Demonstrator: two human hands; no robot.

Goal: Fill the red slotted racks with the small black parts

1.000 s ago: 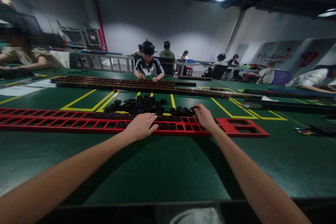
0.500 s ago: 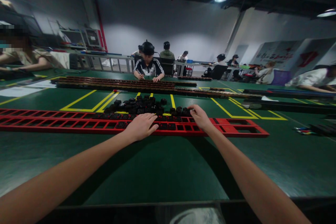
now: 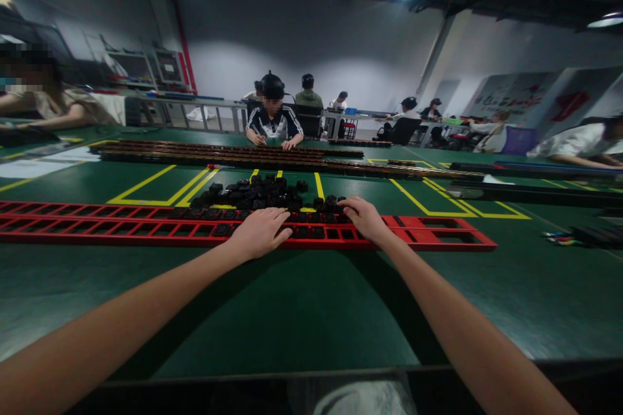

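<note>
Two long red slotted frames lie side by side across the green table. A heap of small black parts sits just behind them. Some slots near the middle hold black parts. My left hand rests flat on the near frame with its fingers stretched out. My right hand lies over the far frame beside the heap, fingers bent down onto a black part; whether it grips the part is hidden.
A person in a black jacket works across the table behind long dark strips. Other people sit at the left edge and far right. Yellow tape lines mark the table. Small coloured items lie at the right.
My right hand has slid left along the far frame, toward the heap of black parts. My left hand has stayed where it was.
</note>
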